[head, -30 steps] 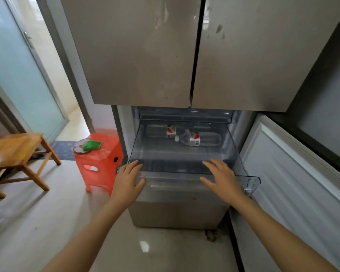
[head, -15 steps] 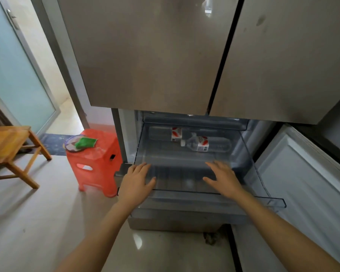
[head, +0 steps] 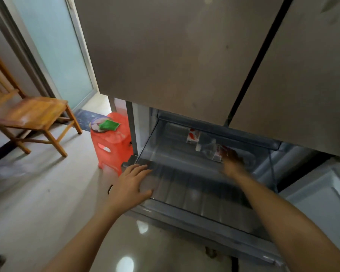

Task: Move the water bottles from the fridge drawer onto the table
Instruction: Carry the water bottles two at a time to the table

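Note:
The clear fridge drawer [head: 185,205] is pulled out below the steel fridge doors. Two clear water bottles with red-and-white labels lie at its back: the far bottle [head: 186,133] and the near bottle [head: 210,150]. My right hand [head: 231,163] is deep in the drawer, blurred, at the near bottle's right part; whether it grips it I cannot tell. My left hand [head: 132,183] rests flat on the drawer's front left corner, fingers apart, holding nothing.
A red plastic stool [head: 112,142] with a plate and a green packet [head: 108,125] stands left of the fridge. Further left is a wooden chair [head: 31,116] before a glass door. The open lower fridge door [head: 322,203] is on the right.
My right hand has left the drawer's front edge and reached back to the near bottle. The view has swung right and down. My left hand stays at the drawer's front.

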